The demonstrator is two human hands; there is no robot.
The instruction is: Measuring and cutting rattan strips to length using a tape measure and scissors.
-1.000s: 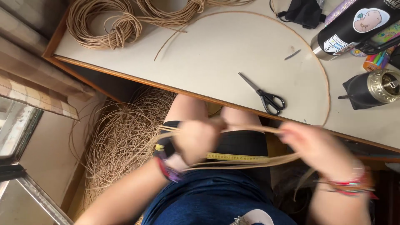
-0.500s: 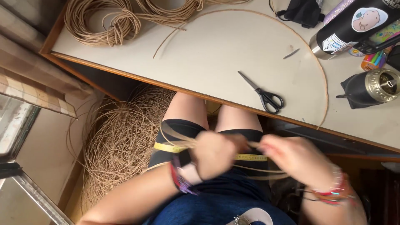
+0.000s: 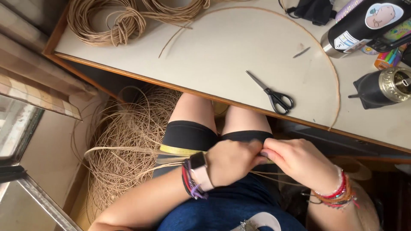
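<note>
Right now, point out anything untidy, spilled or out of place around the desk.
A loose tangle of cane sprawls on the floor under the desk, strands straying outward. The scissors lie close to the desk's front edge. A yellow tape measure is draped across the lap, under both hands.

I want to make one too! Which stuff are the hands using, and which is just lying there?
In use: left hand, right hand, thin cane strands, yellow tape measure on the lap.

Lying about: scissors, cane coils, black bottle, brass-lidded pot.
</note>
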